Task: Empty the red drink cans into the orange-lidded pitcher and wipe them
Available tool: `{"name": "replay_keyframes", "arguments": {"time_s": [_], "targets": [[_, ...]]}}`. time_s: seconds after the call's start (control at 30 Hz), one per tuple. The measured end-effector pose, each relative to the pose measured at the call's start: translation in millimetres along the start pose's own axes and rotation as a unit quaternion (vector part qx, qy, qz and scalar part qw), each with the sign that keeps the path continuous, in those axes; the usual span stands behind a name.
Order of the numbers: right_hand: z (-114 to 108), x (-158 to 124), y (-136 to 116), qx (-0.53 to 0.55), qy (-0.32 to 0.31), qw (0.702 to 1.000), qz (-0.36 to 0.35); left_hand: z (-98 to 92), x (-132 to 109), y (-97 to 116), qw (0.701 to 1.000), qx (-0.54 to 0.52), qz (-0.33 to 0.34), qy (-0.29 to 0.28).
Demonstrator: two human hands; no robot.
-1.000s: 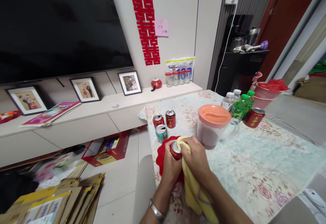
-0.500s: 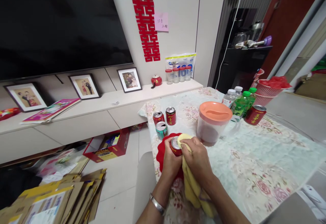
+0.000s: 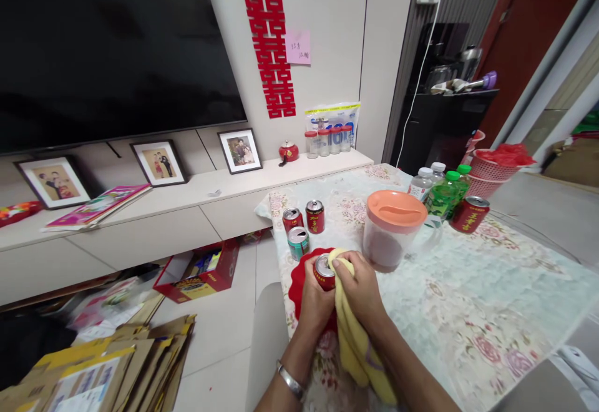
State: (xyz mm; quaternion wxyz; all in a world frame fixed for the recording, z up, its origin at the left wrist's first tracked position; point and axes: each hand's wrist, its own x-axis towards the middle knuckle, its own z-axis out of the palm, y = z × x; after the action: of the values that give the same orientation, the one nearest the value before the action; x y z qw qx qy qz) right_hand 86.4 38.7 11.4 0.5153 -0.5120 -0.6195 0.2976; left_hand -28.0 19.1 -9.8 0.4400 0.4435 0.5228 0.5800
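A red drink can (image 3: 324,269) stands over a red scalloped mat (image 3: 299,274), with my left hand (image 3: 317,299) wrapped round its side. My right hand (image 3: 359,287) pinches a yellow cloth (image 3: 350,337) and presses it against the can's top edge on the right. The lower part of the cloth hangs down over the tablecloth between my forearms. Just beyond the mat are a teal can (image 3: 298,243) and two more red cans, one at the left (image 3: 292,218) and a taller-looking one (image 3: 315,216) beside it. My fingers partly hide the can.
A clear tub with an orange lid (image 3: 395,212) stands right of my hands. Several bottles (image 3: 444,193) and a large red can (image 3: 470,214) are at the table's right back. A low white cabinet (image 3: 262,181) runs behind. Flattened cardboard (image 3: 107,368) lies on the floor at left.
My right hand and the cloth have shifted slightly on the can's rim. The view has tilted a little, so things sit marginally lower. My left hand keeps its grip.
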Motion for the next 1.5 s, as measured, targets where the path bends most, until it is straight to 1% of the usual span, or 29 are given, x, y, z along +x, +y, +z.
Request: {"name": "replay_keyframes", "arguments": {"time_s": [0.13, 0.23, 0.37, 0.53, 0.63, 0.77, 0.83, 0.9, 0.97, 1.03, 1.1, 1.23, 1.3, 1.4, 1.5], "targets": [[-1, 19, 10, 0.036, -0.045, 0.996, 0.063, -0.1, -1, 2, 1.0, 0.002, 0.001, -0.005], [1, 25, 21, 0.049, -0.064, 0.994, 0.078, 0.1, -2, 2, 1.0, 0.021, 0.006, -0.001], [5, 25, 36, 0.034, -0.078, 0.995, 0.055, 1.7, -2, -2, 1.0, 0.025, 0.006, 0.013], [9, 24, 50, -0.052, -0.077, 0.996, 0.009, 2.6, 1, -7, 0.999, 0.031, 0.005, 0.027], [9, 21, 54, -0.105, -0.094, 0.99, -0.005, -1.5, 3, -1, 0.999, 0.04, -0.009, 0.015], [14, 14, 55, -0.146, -0.121, 0.982, -0.006, -12.8, -1, 12, 0.995, 0.056, -0.074, -0.026], [17, 12, 57, -0.147, -0.128, 0.981, -0.005, -18.6, -4, 16, 0.995, 0.071, -0.069, -0.024], [18, 12, 58, -0.135, -0.129, 0.982, -0.004, -22.8, -9, 17, 0.996, 0.086, -0.031, -0.014], [16, 12, 58, -0.108, -0.13, 0.986, -0.007, -24.8, -12, 17, 0.995, 0.098, -0.002, -0.027], [11, 12, 56, -0.062, -0.135, 0.989, -0.016, -25.3, -14, 17, 0.993, 0.109, 0.007, -0.046], [3, 11, 53, 0.0, -0.143, 0.99, -0.022, -24.9, -14, 15, 0.991, 0.121, 0.009, -0.048], [-12, 7, 47, 0.125, -0.171, 0.977, -0.013, -22.9, -10, 7, 0.99, 0.136, 0.011, -0.026], [-14, 5, 45, 0.163, -0.185, 0.969, -0.017, -21.0, -9, 2, 0.99, 0.138, 0.017, -0.001], [-14, 5, 45, 0.168, -0.193, 0.966, -0.034, -18.3, -9, -2, 0.99, 0.139, 0.028, 0.023], [-9, 6, 47, 0.124, -0.194, 0.971, -0.059, -17.8, -9, 1, 0.99, 0.138, 0.012, 0.024]]}}
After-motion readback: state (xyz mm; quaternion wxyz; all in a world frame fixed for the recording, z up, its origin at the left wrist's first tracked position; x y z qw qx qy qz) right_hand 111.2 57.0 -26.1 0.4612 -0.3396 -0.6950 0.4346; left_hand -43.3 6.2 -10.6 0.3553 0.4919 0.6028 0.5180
